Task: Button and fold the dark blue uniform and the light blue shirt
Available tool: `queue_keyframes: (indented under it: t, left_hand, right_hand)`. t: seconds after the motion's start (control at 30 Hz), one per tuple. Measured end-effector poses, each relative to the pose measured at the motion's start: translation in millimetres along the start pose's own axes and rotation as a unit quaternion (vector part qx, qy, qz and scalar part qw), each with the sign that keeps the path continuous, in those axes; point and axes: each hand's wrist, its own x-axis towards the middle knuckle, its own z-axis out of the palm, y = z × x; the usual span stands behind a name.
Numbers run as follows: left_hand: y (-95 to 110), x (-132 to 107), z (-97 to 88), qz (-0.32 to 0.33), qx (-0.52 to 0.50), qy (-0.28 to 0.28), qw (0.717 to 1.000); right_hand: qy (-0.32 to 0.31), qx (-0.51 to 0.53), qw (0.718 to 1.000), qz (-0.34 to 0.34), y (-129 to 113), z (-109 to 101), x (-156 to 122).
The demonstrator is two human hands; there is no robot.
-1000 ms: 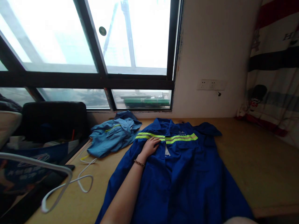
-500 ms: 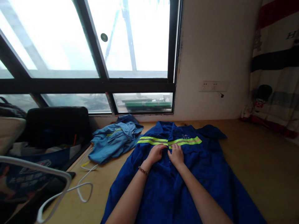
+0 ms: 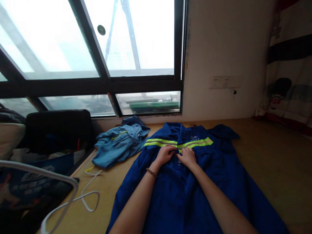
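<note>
A dark blue work jacket (image 3: 195, 188) with a yellow reflective stripe (image 3: 197, 143) lies spread flat on a wooden surface (image 3: 270, 162), collar toward the window. My left hand (image 3: 165, 154), a bead bracelet on its wrist, and my right hand (image 3: 188, 157) meet at the jacket's front opening just below the stripe. The fingers of both hands are curled and pinch the fabric edges there. What sits between the fingertips is too small to make out.
A crumpled light-blue garment (image 3: 120, 141) lies left of the jacket. White hangers (image 3: 90, 198) rest at the surface's left edge. A black open case (image 3: 57, 130) with clutter stands further left. A wall socket (image 3: 224, 82) and striped fabric (image 3: 289, 81) are on the right.
My right hand came into view and joined the left at the jacket's front opening. Both hands then shifted slightly up toward the stripe.
</note>
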Motion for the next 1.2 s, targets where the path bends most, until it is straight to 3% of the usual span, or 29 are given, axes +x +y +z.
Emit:
queue_keyframes:
  t: [0.13, 0.33, 0.53, 0.67, 0.77, 0.9, 1.0, 1.2]
  left_hand:
    - [2.2, 4.0, 7.8, -0.031, -0.031, 0.019, 0.999]
    - [9.7, 15.4, 42.5, -0.192, -0.1, 0.093, 0.972]
    - [14.3, 11.9, 44.9, -0.184, -0.038, 0.11, 0.976]
    - [16.4, 11.3, 40.1, -0.161, -0.074, 0.122, 0.976]
    - [18.5, 12.0, 39.7, -0.176, -0.154, 0.166, 0.958]
    - [18.9, 13.2, 40.3, -0.25, -0.348, 0.174, 0.887]
    - [17.1, 13.4, 38.6, -0.275, -0.456, 0.156, 0.832]
    - [12.7, 10.0, 33.5, -0.291, -0.531, 0.149, 0.782]
  right_hand:
    - [-0.047, 0.195, 0.978, 0.049, 11.0, -9.3, 12.6]
    - [-0.078, 0.375, 0.921, 0.075, 18.0, -24.6, 21.6]
    - [-0.094, 0.437, 0.891, 0.083, 15.2, -24.2, 18.2]
    - [-0.095, 0.422, 0.9, 0.051, 10.0, -20.2, 15.9]
    - [-0.079, 0.396, 0.915, 0.009, 6.3, -18.9, 15.0]
    - [-0.034, 0.26, 0.957, -0.122, 3.6, -17.8, 11.4]
    - [-0.004, 0.141, 0.966, -0.214, 1.4, -17.7, 6.1]
    - [0.019, 0.052, 0.961, -0.271, -4.7, -18.2, -3.2]
